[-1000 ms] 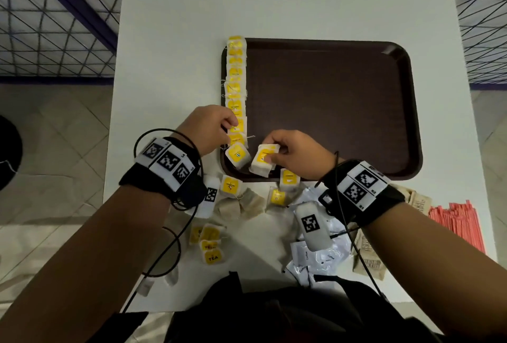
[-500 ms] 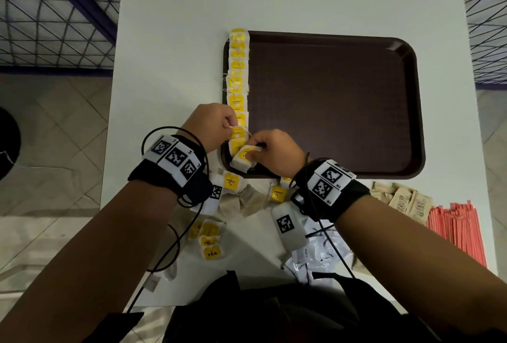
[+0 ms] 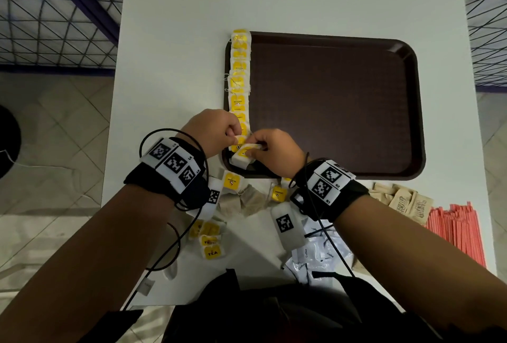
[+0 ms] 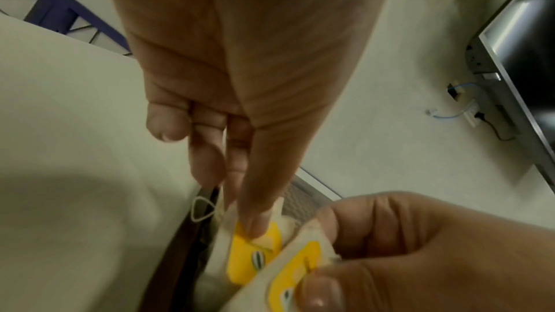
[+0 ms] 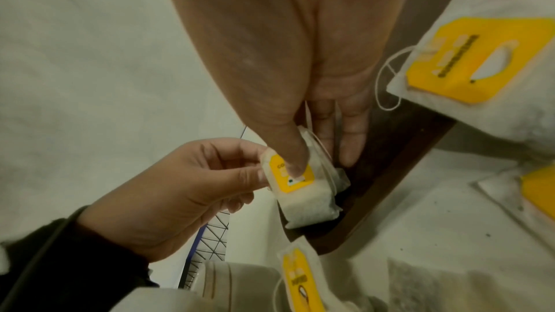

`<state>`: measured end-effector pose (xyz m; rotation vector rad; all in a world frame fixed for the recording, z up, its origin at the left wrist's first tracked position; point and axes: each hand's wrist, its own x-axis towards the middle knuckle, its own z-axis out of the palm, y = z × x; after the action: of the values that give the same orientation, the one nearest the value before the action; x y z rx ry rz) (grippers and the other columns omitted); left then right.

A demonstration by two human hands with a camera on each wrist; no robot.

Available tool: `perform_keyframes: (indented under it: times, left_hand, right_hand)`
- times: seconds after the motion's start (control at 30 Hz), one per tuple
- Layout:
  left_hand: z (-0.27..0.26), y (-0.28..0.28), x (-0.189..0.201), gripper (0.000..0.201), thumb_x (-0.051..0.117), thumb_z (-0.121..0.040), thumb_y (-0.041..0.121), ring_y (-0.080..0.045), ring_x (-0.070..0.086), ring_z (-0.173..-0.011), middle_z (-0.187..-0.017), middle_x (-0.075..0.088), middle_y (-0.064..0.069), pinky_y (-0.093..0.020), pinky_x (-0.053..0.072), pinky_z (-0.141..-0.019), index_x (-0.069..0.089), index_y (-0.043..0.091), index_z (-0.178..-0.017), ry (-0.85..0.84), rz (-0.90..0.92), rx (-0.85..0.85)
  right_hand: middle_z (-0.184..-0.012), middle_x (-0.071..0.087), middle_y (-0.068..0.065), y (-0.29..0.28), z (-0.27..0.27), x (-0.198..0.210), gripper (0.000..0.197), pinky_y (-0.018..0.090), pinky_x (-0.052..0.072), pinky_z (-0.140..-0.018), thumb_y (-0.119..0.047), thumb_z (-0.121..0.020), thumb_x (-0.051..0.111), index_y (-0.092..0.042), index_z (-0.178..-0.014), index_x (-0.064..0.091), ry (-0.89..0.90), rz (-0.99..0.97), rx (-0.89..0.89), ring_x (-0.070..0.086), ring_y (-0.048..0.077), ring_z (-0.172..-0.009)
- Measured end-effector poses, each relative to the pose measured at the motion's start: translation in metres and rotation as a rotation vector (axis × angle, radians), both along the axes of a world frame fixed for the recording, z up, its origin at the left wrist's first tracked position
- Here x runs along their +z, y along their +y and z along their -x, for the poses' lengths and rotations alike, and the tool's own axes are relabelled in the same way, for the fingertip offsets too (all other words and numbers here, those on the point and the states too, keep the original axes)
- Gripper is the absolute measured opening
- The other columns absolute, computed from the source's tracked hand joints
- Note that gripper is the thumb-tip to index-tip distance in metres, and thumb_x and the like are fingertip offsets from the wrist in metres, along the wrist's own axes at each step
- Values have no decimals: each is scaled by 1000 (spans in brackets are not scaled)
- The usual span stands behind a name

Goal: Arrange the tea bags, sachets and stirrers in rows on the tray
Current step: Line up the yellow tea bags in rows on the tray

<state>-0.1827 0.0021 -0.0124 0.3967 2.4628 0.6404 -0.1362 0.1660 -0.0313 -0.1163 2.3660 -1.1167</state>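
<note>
A row of yellow-tagged tea bags (image 3: 239,82) runs down the left side of the brown tray (image 3: 343,107). At the tray's near left corner my right hand (image 3: 253,150) grips a tea bag (image 3: 241,156), thumb on its yellow tag (image 5: 295,180). Its lower end rests at the tray rim. My left hand (image 3: 235,137) pinches the top of the row's nearest tea bag (image 4: 255,253), just behind the held one. In the right wrist view the left hand (image 5: 261,167) touches the held bag's upper corner. The two hands almost meet.
Loose tea bags (image 3: 231,181) and more (image 3: 211,246) lie on the white table (image 3: 175,41) before the tray. White coffee sachets (image 3: 318,256) sit under my right wrist. Brown sachets (image 3: 403,203) and red stirrers (image 3: 461,233) lie at the near right.
My right hand has carried its tea bag left to the near end of the row. My left hand stayed at the row's last bag. The hands have closed together.
</note>
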Motion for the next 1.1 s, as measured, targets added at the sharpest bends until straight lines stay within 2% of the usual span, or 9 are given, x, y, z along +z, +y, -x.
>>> perform_keyframes:
  times: [0.17,0.33,0.5,0.63,0.73,0.8,0.87,1.0,1.1]
  left_hand:
    - [2,4,0,11,59,-85,10,-15,53,-78,-83,59,4,-25,35,-69,68,14,-89,69,27,19]
    - [-1,1,-1,13,67,-79,9,-17,58,-79,-87,61,-2,-28,44,-74,69,13,-91,105,-67,52]
    - [-14,-2,11,17,71,-74,4,-4,55,-65,-82,64,-2,-6,42,-63,70,8,-90,49,-196,91]
    - [-23,5,12,25,76,-71,6,-18,65,-77,-85,70,-7,-27,53,-76,68,7,-95,-122,-130,49]
    - [-24,6,5,19,71,-75,5,-23,64,-81,-87,69,-9,-34,51,-78,66,9,-94,-65,-69,59]
    - [-24,4,2,17,67,-77,3,-23,62,-79,-87,69,-10,-33,50,-76,67,10,-93,-21,-67,63]
    - [-24,3,1,23,66,-75,0,-19,59,-75,-87,68,-9,-29,49,-73,65,10,-96,-25,-96,98]
    - [-26,3,0,51,76,-67,-1,-11,52,-66,-90,60,-5,-17,43,-61,57,13,-112,-98,-124,129]
    - [-29,5,1,68,76,-67,-1,-9,50,-67,-96,56,-4,-20,43,-65,49,18,-126,-130,-135,112]
  right_hand:
    - [-102,54,3,4,0,2,15,17,35,-80,-11,-82,66,-13,-97,69,76,-41,-32,47,8,-90]
    - [-92,54,-3,12,-2,10,13,15,32,-72,-11,-84,64,-11,-96,69,58,-49,83,49,8,-84]
    - [-96,56,3,13,1,14,15,24,42,-77,-9,-84,63,-12,-98,69,58,-51,177,51,12,-82]
    - [-92,59,3,9,3,6,16,21,38,-73,-6,-80,65,-12,-94,70,88,-53,93,52,13,-82]
    - [-88,61,3,5,0,1,18,13,40,-65,-1,-73,69,-10,-88,66,100,-21,-39,54,12,-76]
    - [-84,60,4,2,-2,-1,20,18,45,-66,4,-69,69,-11,-80,61,111,21,-134,57,15,-71]
    - [-79,58,3,0,-4,-2,22,21,45,-65,4,-68,68,-13,-76,56,136,10,-200,56,17,-69]
    - [-69,53,-4,2,-8,-1,20,6,38,-59,2,-70,70,-11,-76,55,67,6,-192,48,2,-59]
    - [-71,58,0,1,-10,-5,14,6,37,-59,2,-71,68,-6,-77,58,66,-12,-220,51,9,-62]
